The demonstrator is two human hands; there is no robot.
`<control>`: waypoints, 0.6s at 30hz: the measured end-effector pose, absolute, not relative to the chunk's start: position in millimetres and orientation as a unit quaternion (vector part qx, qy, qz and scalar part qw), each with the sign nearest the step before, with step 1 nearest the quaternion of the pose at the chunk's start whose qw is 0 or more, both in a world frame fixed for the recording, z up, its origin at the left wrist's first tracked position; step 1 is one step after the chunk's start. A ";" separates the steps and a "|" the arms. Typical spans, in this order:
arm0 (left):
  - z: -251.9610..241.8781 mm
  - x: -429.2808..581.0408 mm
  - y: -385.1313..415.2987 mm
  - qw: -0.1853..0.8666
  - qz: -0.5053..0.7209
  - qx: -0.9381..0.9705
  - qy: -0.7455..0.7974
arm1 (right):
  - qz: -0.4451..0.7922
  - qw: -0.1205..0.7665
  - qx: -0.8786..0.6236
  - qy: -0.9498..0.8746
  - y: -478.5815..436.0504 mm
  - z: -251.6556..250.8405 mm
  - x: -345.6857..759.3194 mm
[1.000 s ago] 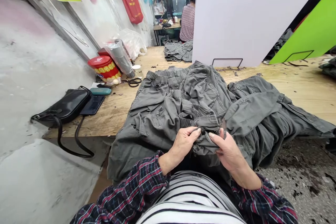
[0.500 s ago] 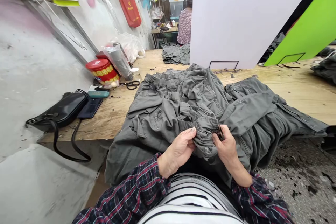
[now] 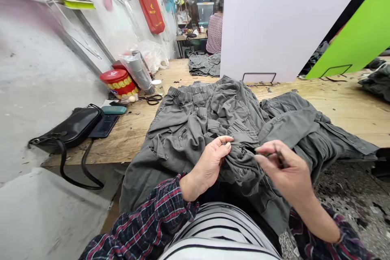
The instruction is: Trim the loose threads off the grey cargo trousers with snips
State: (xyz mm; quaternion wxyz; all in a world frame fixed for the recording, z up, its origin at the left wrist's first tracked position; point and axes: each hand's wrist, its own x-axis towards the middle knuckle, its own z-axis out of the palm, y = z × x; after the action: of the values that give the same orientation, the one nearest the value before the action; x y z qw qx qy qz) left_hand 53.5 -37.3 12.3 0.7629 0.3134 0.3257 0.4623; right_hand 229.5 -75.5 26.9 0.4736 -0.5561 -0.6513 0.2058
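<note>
In the head view, the left hand (image 3: 209, 164) pinches the bunched grey garment (image 3: 243, 166) just below the frame's centre. The right hand's fingers sit just right of that bunch, curled around a small dark tool (image 3: 282, 159) — whether their tips also grip cloth, I cannot tell. Nothing stands between. The heaped grey cloth (image 3: 173, 118) runs long left to right over the counter (image 3: 134, 130); scissors (image 3: 152, 99) lie left of centre, a white panel (image 3: 274, 20) upper right.

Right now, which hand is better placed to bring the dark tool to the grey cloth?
Probably the right hand: it holds the dark tool near the grey cloth. The left hand, pinching that cloth, seems suited to steadying it.
</note>
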 end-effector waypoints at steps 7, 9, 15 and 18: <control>9.8 54.3 -39.6 0.754 0.480 0.339 0.294 | 0.192 0.496 -0.491 -0.690 -65.2 14.5 201.9; 7.6 53.1 -39.5 0.755 0.473 0.354 0.283 | 0.248 0.523 -0.504 -0.641 -62.4 12.9 204.1; 0.2 55.2 -38.1 0.716 0.478 0.409 0.305 | 0.501 0.589 -0.454 -0.444 -56.3 37.8 211.0; -1.9 55.2 -37.9 0.670 0.467 0.463 0.345 | 0.518 0.620 -0.409 -0.425 -56.5 58.1 207.4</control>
State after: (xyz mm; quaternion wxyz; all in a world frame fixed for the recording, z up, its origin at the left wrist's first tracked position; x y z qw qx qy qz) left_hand 55.2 -37.9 -1.9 0.6697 0.4634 0.3451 0.4666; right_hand 207.4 -56.5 58.1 0.6196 -0.4093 -0.4250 0.5176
